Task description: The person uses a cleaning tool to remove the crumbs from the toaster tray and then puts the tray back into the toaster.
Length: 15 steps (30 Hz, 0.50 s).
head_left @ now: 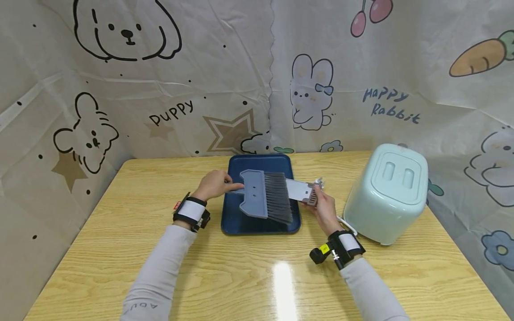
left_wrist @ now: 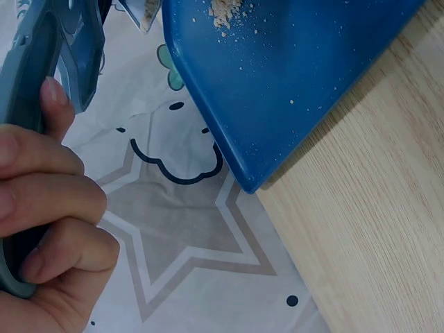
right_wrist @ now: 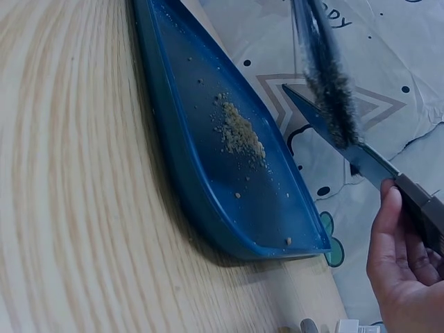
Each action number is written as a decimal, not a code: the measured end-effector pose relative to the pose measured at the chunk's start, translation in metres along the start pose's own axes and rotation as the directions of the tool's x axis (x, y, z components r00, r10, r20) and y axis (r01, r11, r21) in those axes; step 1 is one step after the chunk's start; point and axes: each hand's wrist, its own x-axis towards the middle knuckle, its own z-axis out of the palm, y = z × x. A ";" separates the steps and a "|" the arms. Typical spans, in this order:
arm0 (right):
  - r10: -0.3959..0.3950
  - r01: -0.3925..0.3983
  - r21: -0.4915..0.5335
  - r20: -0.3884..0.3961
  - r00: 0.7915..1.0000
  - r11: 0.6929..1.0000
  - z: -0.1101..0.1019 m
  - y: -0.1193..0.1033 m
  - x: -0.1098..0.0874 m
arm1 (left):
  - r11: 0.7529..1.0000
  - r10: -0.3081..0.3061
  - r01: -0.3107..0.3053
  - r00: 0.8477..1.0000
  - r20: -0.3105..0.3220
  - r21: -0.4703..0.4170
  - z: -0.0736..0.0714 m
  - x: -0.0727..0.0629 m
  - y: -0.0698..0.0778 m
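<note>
My left hand (head_left: pixel 213 185) grips the short handle of a grey-blue hand brush (head_left: pixel 254 195), its dark bristles pointing right. My right hand (head_left: pixel 325 208) pinches the slotted grey end of a narrow, flat metal crumb tray (head_left: pixel 297 189). The bristles overlap the crumb tray's left part and hide it in the head view; in the right wrist view they meet its plate. Both are held above a dark blue serving tray (head_left: pixel 241 226). In the right wrist view a small heap of tan crumbs (right_wrist: pixel 239 132) lies in the serving tray, with loose bits scattered around it.
A mint-green toaster (head_left: pixel 385 196) with a lid on top stands on the right of the wooden table (head_left: pixel 152 178), close to my right hand. A white cord (head_left: pixel 347 225) shows at its base. A printed cloth (head_left: pixel 241 71) hangs behind the table.
</note>
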 end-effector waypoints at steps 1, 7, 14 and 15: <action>-0.003 0.003 0.002 0.002 1.000 1.000 -0.001 0.000 0.000 | 1.000 -0.017 0.017 1.000 0.002 0.000 -0.001 0.000 0.000; 0.000 0.000 -0.011 0.003 1.000 1.000 -0.004 0.000 0.000 | 0.989 -0.140 0.139 0.990 0.006 0.046 -0.004 -0.001 -0.001; 0.021 -0.020 -0.092 0.007 1.000 0.996 -0.008 -0.002 -0.001 | 0.973 -0.225 0.225 0.974 0.003 0.051 -0.007 -0.003 -0.003; 0.020 -0.019 -0.097 0.009 1.000 0.995 -0.008 -0.002 -0.001 | 0.971 -0.235 0.234 0.972 0.004 0.048 -0.007 -0.003 -0.003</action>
